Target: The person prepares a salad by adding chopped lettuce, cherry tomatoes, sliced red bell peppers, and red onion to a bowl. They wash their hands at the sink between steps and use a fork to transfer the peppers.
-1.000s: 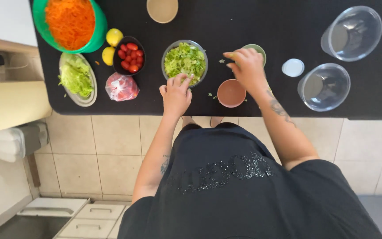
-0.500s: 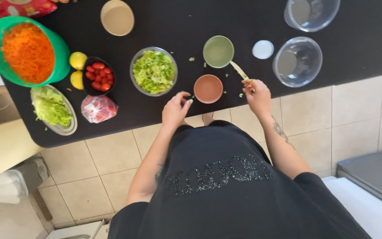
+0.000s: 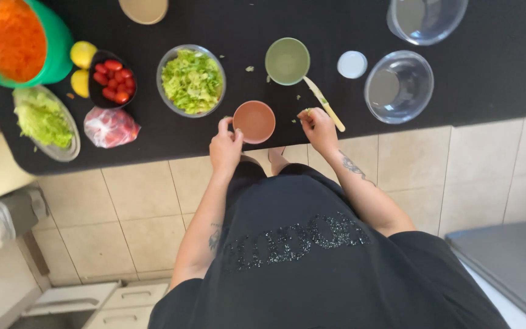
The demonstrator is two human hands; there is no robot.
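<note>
A small terracotta bowl (image 3: 254, 121) was set near the front edge of the black counter (image 3: 494, 79), between the two hands. Its left rim was touched by the left hand (image 3: 226, 144), whose thumb and forefinger were curled together at the rim; whether a scrap of green was pinched there could not be told. The right hand (image 3: 319, 126) was held just right of the bowl, apart from it, with the fingertips drawn together as if pinching a small green shred. A pale knife (image 3: 324, 103) was laid at a slant just beside that hand, its blade pointing toward a pale green bowl (image 3: 287, 61) farther back. Green scraps were scattered on the counter around these.

To the left, a glass bowl of chopped lettuce (image 3: 192, 80) was placed, then a dark bowl of cherry tomatoes (image 3: 111, 79), two lemons (image 3: 83, 54) and a bag of red produce (image 3: 111, 127). At the far left, a plate of shredded greens (image 3: 45, 119) and a green bowl of grated carrot (image 3: 13, 38) were seen. To the right, a small white lid (image 3: 352, 64) and two clear glass bowls (image 3: 399, 86) were set.
</note>
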